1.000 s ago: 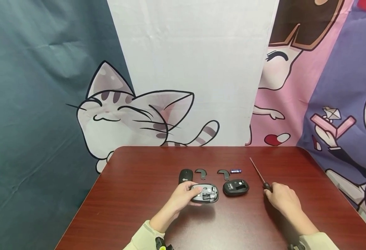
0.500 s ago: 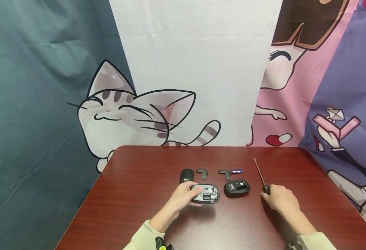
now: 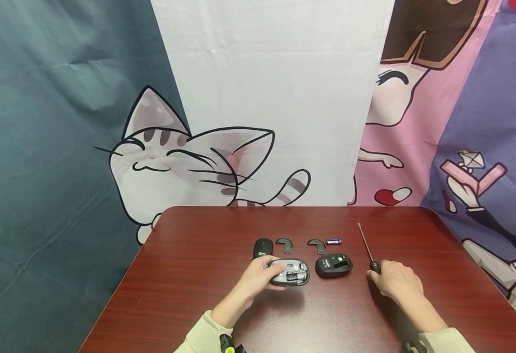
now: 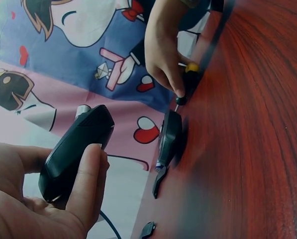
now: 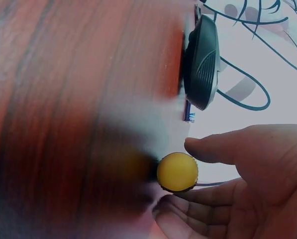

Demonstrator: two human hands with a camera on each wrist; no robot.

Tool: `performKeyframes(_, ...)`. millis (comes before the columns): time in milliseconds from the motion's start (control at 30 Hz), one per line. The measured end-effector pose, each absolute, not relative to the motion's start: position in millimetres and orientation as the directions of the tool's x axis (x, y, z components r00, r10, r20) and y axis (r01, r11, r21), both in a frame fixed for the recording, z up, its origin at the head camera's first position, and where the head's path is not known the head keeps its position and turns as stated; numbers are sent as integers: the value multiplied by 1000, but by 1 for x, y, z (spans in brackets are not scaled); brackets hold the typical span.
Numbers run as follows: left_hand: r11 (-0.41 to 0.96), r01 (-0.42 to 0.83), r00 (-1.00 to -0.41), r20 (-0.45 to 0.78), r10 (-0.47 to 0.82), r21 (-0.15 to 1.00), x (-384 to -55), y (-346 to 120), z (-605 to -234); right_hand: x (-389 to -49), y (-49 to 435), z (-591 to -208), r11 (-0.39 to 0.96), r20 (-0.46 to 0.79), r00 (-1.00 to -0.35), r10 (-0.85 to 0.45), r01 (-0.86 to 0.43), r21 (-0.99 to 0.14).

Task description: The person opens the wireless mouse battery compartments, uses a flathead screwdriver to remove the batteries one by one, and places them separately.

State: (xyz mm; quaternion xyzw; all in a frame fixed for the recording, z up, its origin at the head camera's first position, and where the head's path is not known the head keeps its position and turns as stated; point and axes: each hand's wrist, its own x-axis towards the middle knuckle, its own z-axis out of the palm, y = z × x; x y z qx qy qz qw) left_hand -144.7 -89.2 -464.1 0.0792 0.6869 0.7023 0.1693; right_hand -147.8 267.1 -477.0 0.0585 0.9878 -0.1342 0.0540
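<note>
My left hand (image 3: 258, 274) grips a computer mouse (image 3: 294, 277) above the table, its underside up with the cover off and a battery inside. In the left wrist view its black shell (image 4: 78, 149) sits between thumb and fingers. My right hand (image 3: 399, 282) is over the handle of a screwdriver (image 3: 365, 242) lying on the table, shaft pointing away. The right wrist view shows the handle's yellow end (image 5: 177, 172) between thumb and fingers, the thumb standing off it. Another mouse (image 3: 333, 265) lies bottom up between the hands, its battery slot uncovered.
Behind the left hand lies a black mouse top shell (image 3: 263, 248). Two curved battery covers (image 3: 285, 244) (image 3: 316, 246) and a blue battery (image 3: 333, 241) lie farther back on the brown table (image 3: 187, 255). A printed curtain (image 3: 275, 98) hangs behind the far edge.
The screwdriver and my right hand have shifted slightly right, and the right thumb has come away from the handle. My left hand and its mouse stay where they were.
</note>
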Motion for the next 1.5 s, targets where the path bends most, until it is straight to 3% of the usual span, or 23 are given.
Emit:
performKeyframes(333, -29, -126, -930, -108, 352, 992, -150, -90, -467, -144, 259, -469, 952, 106, -991, 81, 45, -302)
performKeyframes(733, -65, -135, -933, -105, 343, 989, -153, -90, -468, -141, 243, -468, 913, 266, -963, 36, -77, -401)
performKeyframes(1200, -97, -141, -936, -101, 336, 985, -156, -87, -470, -134, 218, -459, 781, 316, -944, -94, -266, -565)
performKeyframes(1500, -89, -138, -935, -100, 340, 986, -155, -86, -468, -129, 201, -457, 686, 380, -907, -182, -394, -612)
